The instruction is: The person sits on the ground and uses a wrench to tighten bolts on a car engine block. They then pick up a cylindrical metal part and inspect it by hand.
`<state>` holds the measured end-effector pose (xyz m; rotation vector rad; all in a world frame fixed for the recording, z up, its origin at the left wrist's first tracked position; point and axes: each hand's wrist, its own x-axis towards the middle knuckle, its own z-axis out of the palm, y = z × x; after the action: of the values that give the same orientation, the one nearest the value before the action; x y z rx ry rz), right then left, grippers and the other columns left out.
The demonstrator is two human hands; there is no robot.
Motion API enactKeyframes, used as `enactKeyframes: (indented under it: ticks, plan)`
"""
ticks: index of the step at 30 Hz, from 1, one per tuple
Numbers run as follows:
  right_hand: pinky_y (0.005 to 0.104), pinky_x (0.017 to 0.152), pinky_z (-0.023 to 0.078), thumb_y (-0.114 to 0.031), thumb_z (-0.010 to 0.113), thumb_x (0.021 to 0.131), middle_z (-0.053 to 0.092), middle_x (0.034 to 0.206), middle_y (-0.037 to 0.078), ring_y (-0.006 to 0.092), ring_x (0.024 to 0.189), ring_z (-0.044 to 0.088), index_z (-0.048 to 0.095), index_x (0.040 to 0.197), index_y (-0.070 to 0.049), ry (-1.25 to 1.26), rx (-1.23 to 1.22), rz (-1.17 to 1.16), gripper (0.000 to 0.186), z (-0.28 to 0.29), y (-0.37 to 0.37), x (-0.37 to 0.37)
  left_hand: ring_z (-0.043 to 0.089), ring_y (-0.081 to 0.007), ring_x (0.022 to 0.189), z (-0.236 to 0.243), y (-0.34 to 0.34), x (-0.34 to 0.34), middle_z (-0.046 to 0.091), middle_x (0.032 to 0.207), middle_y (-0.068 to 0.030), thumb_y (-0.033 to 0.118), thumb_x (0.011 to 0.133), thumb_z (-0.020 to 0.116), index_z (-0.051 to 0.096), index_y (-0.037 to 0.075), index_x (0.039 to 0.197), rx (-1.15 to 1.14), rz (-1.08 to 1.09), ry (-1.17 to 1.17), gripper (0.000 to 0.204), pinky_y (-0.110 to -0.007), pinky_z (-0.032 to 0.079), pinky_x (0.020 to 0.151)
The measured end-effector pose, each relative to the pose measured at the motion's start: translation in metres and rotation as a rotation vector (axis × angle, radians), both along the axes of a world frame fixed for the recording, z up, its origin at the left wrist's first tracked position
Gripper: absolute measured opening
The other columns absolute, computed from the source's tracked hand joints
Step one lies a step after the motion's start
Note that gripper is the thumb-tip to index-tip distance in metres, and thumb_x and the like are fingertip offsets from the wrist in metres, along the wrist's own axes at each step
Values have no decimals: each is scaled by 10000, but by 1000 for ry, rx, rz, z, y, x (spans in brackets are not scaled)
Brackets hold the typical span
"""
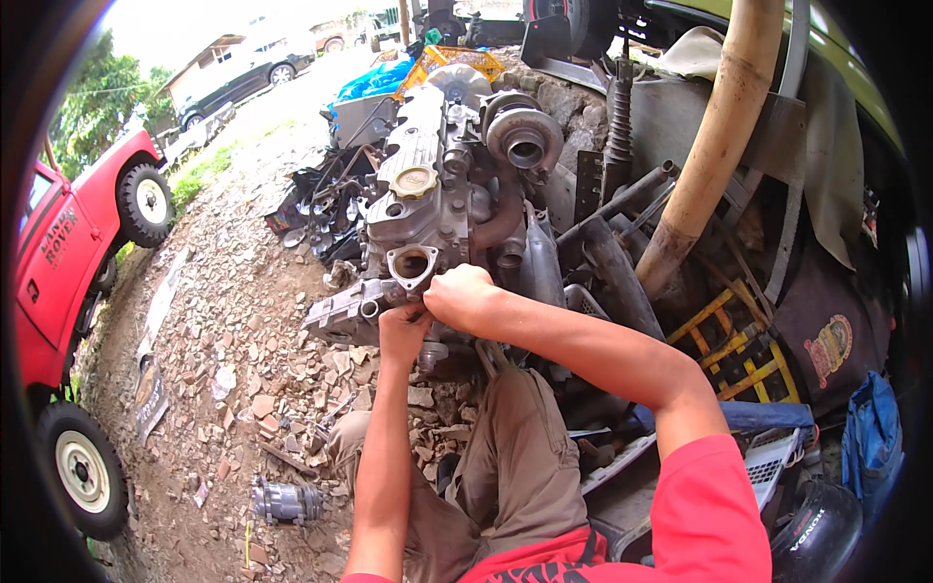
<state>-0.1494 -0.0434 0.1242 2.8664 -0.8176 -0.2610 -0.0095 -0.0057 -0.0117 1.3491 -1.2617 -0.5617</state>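
Note:
A grey metal engine stands in front of me, with a pale oil filler cap on its top cover and a turbocharger at its far right. Both hands meet at its near end, just below the triangular flange around an open port. My left hand is closed, its fingertips against the underside of the other hand. Curled into a fist, my right hand lies beside the flange's lower right corner. Whatever the fingers pinch is hidden.
A cylindrical metal part lies on the stony ground at lower left. To the right a bamboo pole leans over scrap metal and a yellow crate. A red vehicle stands at far left.

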Motion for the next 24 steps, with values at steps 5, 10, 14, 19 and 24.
enactKeyframes:
  ticks: [5,10,14,19,24]
  plan:
    - [357,702,575,-138,707,759,743,888,99,239,836,731,755,836,-67,52,-17,-9,116,4,15,8,647,-91,633,-3,1,6,719,702,-95,19,788,695,737,-22,915,-111,26,-93,140,-272,502,598]
    - [363,702,575,-153,709,772,740,884,105,245,839,730,751,834,-59,43,8,-31,120,-2,11,8,649,-103,620,4,2,3,717,705,-104,16,790,690,739,-14,930,-115,-20,-134,151,-276,508,602]
    - [367,693,577,-162,697,785,736,897,122,258,843,729,744,834,-53,64,48,-18,128,9,8,-1,618,-117,565,8,4,6,703,690,-113,45,814,704,743,3,940,-29,-58,-162,139,-295,492,573]
    - [402,751,587,-123,673,820,727,987,134,284,916,721,736,931,-41,74,129,-80,152,8,-11,-13,641,-211,568,10,5,-1,685,715,-158,110,818,748,743,25,944,-86,-23,-231,152,-321,494,578]
    - [400,752,587,-77,675,777,723,976,157,296,910,720,727,910,-20,84,122,-29,154,15,-5,-10,682,-306,659,9,5,-3,703,780,-159,115,805,752,749,42,928,-148,62,-315,143,-363,517,622]
